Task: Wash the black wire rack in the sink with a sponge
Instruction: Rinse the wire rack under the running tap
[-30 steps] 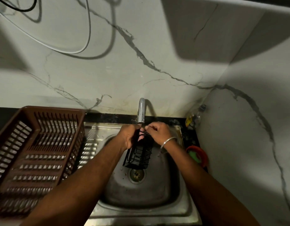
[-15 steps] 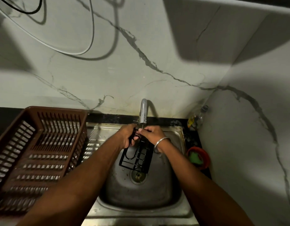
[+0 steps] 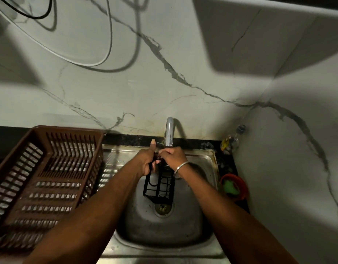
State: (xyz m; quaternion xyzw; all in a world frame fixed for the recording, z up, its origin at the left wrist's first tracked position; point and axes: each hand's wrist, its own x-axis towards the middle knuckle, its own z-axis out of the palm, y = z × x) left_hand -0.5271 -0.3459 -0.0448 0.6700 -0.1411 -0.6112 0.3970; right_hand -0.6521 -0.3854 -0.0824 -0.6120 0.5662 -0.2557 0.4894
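Observation:
The black wire rack point(image 3: 159, 187) hangs over the steel sink point(image 3: 183, 221), just under the tap point(image 3: 169, 133). My left hand point(image 3: 146, 161) grips the rack's upper left edge, thumb sticking up. My right hand point(image 3: 173, 156), with a metal bangle on the wrist, has its fingers curled on the rack's top edge beneath the spout. A green sponge point(image 3: 230, 187) lies in a red bowl point(image 3: 241, 189) on the counter right of the sink; neither hand holds it. The rack's top is hidden behind my hands.
A brown plastic slatted basket point(image 3: 40, 180) fills the draining board at the left. A small bottle point(image 3: 231, 141) stands in the back right corner. Marble walls close in behind and at the right. The drain point(image 3: 162, 207) lies below the rack.
The rack has turned in my hands, its open face now toward me. My left thumb has lifted upward. Both hands stay under the tap.

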